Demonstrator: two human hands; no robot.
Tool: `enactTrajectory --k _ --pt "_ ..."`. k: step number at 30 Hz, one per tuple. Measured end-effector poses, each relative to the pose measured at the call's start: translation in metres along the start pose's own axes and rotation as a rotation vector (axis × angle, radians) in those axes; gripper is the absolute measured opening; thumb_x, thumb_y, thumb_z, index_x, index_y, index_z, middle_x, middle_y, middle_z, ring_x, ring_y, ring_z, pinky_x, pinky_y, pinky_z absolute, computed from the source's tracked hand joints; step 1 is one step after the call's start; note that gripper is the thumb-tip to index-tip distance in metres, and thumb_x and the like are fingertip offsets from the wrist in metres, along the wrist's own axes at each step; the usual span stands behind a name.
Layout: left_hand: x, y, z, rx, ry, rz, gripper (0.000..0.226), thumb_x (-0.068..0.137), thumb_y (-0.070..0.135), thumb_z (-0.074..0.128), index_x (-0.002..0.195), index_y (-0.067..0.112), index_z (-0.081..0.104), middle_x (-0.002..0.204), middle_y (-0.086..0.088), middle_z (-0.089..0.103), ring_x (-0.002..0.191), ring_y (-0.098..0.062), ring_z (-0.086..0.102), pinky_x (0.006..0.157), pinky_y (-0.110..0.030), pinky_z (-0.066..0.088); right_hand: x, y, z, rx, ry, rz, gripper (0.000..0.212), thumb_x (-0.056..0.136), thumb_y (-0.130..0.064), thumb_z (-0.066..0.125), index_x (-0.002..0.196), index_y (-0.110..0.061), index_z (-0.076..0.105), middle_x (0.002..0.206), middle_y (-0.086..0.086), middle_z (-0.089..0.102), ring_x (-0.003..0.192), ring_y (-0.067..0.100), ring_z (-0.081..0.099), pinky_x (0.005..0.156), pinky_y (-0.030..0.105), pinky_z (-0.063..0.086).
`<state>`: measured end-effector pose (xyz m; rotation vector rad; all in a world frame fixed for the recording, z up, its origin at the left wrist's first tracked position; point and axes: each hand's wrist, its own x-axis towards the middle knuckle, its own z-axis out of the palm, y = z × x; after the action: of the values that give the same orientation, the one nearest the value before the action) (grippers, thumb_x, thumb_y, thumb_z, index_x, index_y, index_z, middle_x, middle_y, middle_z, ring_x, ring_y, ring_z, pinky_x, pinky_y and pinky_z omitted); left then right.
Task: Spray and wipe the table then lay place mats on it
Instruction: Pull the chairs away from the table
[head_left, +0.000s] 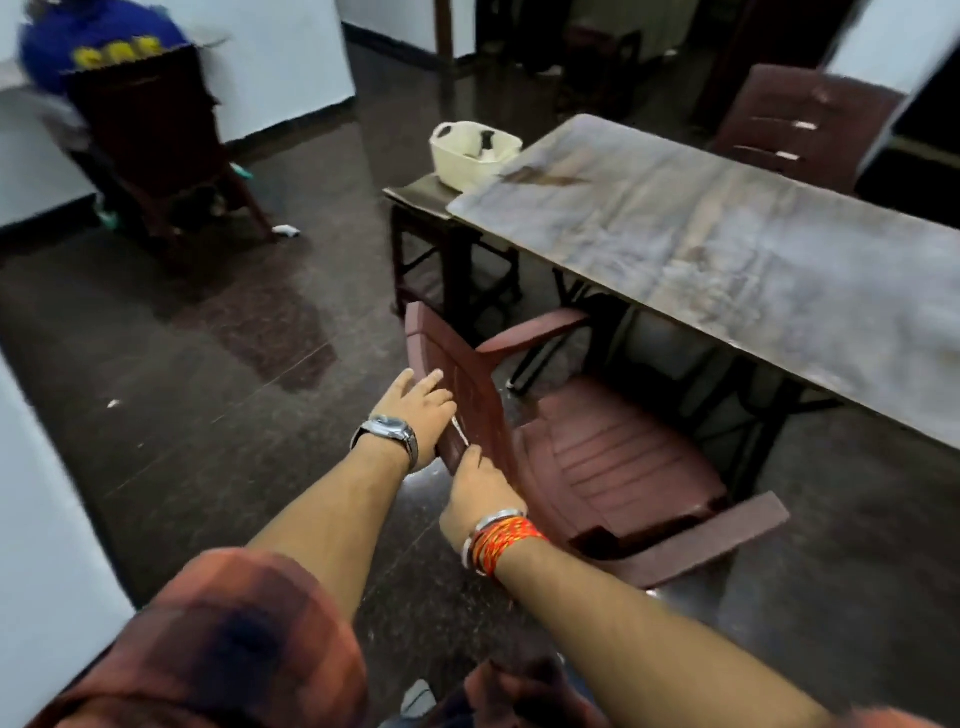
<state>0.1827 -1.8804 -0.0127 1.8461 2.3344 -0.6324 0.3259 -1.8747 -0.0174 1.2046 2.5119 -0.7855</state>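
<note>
A long table (727, 244) with a worn grey, stained top runs from the centre to the right edge. A maroon plastic chair (597, 457) stands pushed partly under its near side. My left hand (423, 410), with a wristwatch, lies against the chair's backrest top, fingers stretched along it. My right hand (480, 493), with red thread and bangles at the wrist, grips the backrest edge just below. No spray bottle, cloth or place mats can be made out clearly.
A cream plastic basket (470, 156) holding small items sits on a low dark side table (421, 195) at the table's far end. Another maroon chair (800, 124) stands behind the table. A person in blue sits on a dark chair (156, 145) at far left. White walls flank the dark polished floor.
</note>
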Motion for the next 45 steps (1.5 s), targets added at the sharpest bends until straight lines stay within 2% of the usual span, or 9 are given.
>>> enactTrajectory --k 3,5,7,11,15,19,25,30,45 --pt "0.005 0.0 0.0 0.026 0.123 0.082 0.042 0.091 0.021 0.046 0.133 0.02 0.045 0.139 0.001 0.045 0.14 -0.023 0.027 0.117 -0.051 0.008 -0.002 -0.006 0.003 -0.04 0.096 0.088 0.066 0.093 -0.023 0.054 0.148 -0.005 0.022 0.141 0.013 0.048 0.125 0.032 0.052 0.094 0.045 0.047" --pt "0.011 0.001 0.002 0.031 0.191 0.131 0.035 0.092 0.014 0.041 0.126 0.019 0.049 0.128 -0.001 0.049 0.129 -0.025 0.038 0.115 -0.053 0.012 -0.002 -0.002 -0.001 -0.083 0.14 0.113 0.049 0.094 -0.02 0.051 0.138 -0.005 0.037 0.131 0.014 0.058 0.117 0.035 0.059 0.091 0.043 0.049" --pt "0.012 0.001 0.006 0.028 0.245 0.155 0.032 0.093 0.013 0.038 0.119 0.018 0.054 0.119 -0.002 0.053 0.119 -0.027 0.046 0.113 -0.054 0.018 -0.001 0.005 -0.002 -0.107 0.155 0.07 0.03 0.094 -0.013 0.047 0.123 -0.007 0.048 0.122 0.013 0.064 0.11 0.037 0.064 0.088 0.042 0.049" --pt "0.024 0.001 0.007 0.05 0.341 0.207 0.03 0.09 0.015 0.037 0.107 0.016 0.062 0.107 -0.003 0.059 0.107 -0.027 0.053 0.109 -0.051 0.028 0.001 0.018 -0.017 -0.183 0.191 -0.021 0.023 0.094 -0.009 0.043 0.115 -0.007 0.052 0.116 0.015 0.068 0.105 0.039 0.065 0.083 0.042 0.049" --pt "0.025 0.026 -0.01 0.059 0.228 0.231 0.027 0.093 0.021 0.04 0.114 0.017 0.056 0.117 -0.003 0.055 0.115 -0.025 0.046 0.107 -0.052 0.029 -0.009 0.051 -0.031 -0.288 0.182 -0.075 0.025 0.095 -0.012 0.042 0.117 -0.008 0.052 0.115 0.013 0.068 0.104 0.04 0.065 0.08 0.043 0.049" --pt "0.022 0.083 -0.032 0.022 0.195 0.356 0.035 0.085 0.037 0.054 0.113 0.016 0.056 0.118 -0.004 0.055 0.113 -0.025 0.045 0.088 -0.042 0.04 -0.04 0.118 -0.04 -0.362 0.156 -0.068 0.026 0.092 -0.015 0.043 0.117 -0.013 0.05 0.115 0.009 0.067 0.104 0.037 0.064 0.077 0.042 0.048" --pt "0.032 0.134 -0.042 -0.02 0.164 0.578 0.038 0.08 0.036 0.058 0.111 0.017 0.05 0.119 -0.003 0.053 0.111 -0.025 0.046 0.08 -0.04 0.044 -0.072 0.196 -0.058 -0.379 0.094 0.175 0.033 0.084 -0.022 0.055 0.116 -0.017 0.051 0.117 0.005 0.064 0.106 0.034 0.062 0.078 0.04 0.05" --pt "0.045 0.123 -0.041 0.032 0.017 0.547 0.031 0.079 0.029 0.056 0.109 0.022 0.056 0.112 -0.005 0.064 0.103 -0.031 0.061 0.072 -0.036 0.045 -0.061 0.184 -0.052 -0.312 0.096 0.209 0.042 0.078 -0.032 0.061 0.116 -0.015 0.053 0.114 0.01 0.064 0.103 0.036 0.063 0.08 0.04 0.05" --pt "0.065 0.115 -0.041 0.071 0.105 0.551 0.023 0.088 0.02 0.045 0.108 0.021 0.055 0.112 -0.001 0.065 0.102 -0.029 0.063 0.075 -0.037 0.047 -0.038 0.187 -0.05 -0.302 0.213 0.177 0.026 0.095 -0.013 0.037 0.115 -0.012 0.054 0.115 0.01 0.067 0.104 0.037 0.065 0.078 0.041 0.048"
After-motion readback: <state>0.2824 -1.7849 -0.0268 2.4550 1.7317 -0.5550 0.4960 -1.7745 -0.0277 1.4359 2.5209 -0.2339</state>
